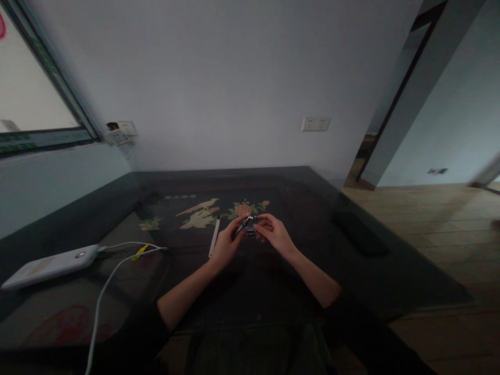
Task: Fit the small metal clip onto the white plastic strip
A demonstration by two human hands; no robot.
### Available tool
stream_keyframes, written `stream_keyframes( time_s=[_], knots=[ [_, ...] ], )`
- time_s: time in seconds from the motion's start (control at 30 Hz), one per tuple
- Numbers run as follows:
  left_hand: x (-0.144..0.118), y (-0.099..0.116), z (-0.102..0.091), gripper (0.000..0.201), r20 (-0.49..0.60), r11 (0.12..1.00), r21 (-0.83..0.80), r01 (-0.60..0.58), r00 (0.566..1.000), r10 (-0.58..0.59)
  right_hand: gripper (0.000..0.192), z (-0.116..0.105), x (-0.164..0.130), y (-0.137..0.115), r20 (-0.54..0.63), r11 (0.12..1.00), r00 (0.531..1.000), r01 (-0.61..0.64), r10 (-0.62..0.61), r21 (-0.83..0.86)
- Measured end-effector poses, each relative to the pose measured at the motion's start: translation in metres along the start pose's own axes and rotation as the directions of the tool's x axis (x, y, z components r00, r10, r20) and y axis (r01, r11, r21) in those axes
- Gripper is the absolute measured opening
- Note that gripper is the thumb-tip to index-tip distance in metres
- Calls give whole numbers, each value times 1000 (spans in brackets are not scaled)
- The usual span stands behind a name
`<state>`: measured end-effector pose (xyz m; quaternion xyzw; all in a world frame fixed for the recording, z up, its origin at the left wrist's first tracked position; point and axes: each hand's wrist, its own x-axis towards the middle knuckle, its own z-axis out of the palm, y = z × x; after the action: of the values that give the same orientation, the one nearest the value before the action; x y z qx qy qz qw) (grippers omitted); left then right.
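Observation:
Both hands meet over the middle of a dark glass-topped table [312, 260]. My left hand [225, 244] and my right hand [273, 232] pinch a small shiny metal object [249, 227] between their fingertips; it is too small and dim to name. A thin white stick-like item [214, 236] lies on the table just left of my left hand. Under the glass, a painted bird-and-flower picture [203, 212] shows beyond the hands.
A white power bank [49, 265] with a white cable [105, 291] lies at the table's left. A dark flat object [361, 232] rests near the right edge. Wall sockets [315, 123] sit behind; tiled floor [429, 219] and a doorway lie to the right.

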<state>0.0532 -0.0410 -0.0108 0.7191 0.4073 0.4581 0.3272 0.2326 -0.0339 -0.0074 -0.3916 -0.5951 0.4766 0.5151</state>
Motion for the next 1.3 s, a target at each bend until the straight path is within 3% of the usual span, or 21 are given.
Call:
stream_keyframes(
  time_s=[0.4,0.97,1.3],
  knots=[
    [-1,0,-7,40,-3,973,185,-135,990,138,37,1,-2,-3,6,1000,1000,8,-8,13],
    [0,-1,-11,41,23,935,285,-210,977,212,36,1,-3,-5,18,1000,1000,18,-18,7],
    [0,3,-13,40,48,934,266,-238,971,234,36,2,-4,-7,11,999,999,39,-39,-18]
  ],
)
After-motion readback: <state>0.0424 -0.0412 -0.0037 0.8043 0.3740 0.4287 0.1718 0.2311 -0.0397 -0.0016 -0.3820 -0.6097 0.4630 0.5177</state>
